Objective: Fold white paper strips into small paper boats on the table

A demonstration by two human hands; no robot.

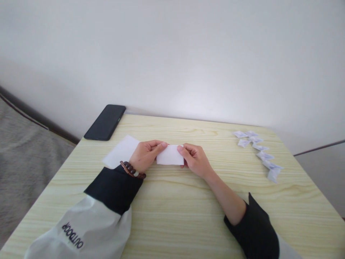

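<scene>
A small white rectangle of paper (170,155) is stretched between my two hands, just over the table. My left hand (147,153) pinches its left end, thumb on top and fingers behind. At the opposite end my right hand (194,157) grips the upper corner in the same way. Partly under my left hand and wrist lies a white paper sheet (121,150). Over to the right, several small folded white paper pieces (265,155) sit in a slanting row on the tabletop.
A black phone (105,122) rests at the table's back left corner. The pale wood-grain table (172,223) meets a white wall (172,57) at its far edge. Grey fabric (24,165) shows beyond the left edge.
</scene>
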